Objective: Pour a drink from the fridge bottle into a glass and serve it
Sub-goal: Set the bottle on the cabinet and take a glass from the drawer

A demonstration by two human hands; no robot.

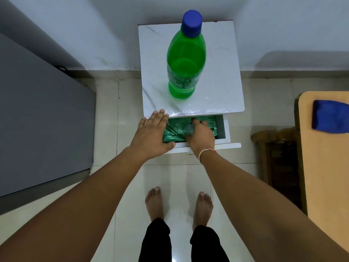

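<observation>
A green plastic bottle (186, 59) with a blue cap stands upright on the white marble top of a small cabinet (222, 86). The cabinet's drawer (221, 127) is pulled out below the top and lined with green patterned paper. My right hand (200, 135) reaches into the drawer, fingers curled around a clear glass (189, 127) that is mostly hidden by the hand. My left hand (153, 133) lies flat with fingers spread on the drawer's left front corner, thumb over the front edge.
A grey fridge (41, 118) stands closed on the left. On the right is a wooden table (324, 167) with a blue cloth (330, 116) on it, and a dark wooden stool (277, 152) beside it. My bare feet stand on the pale tiled floor.
</observation>
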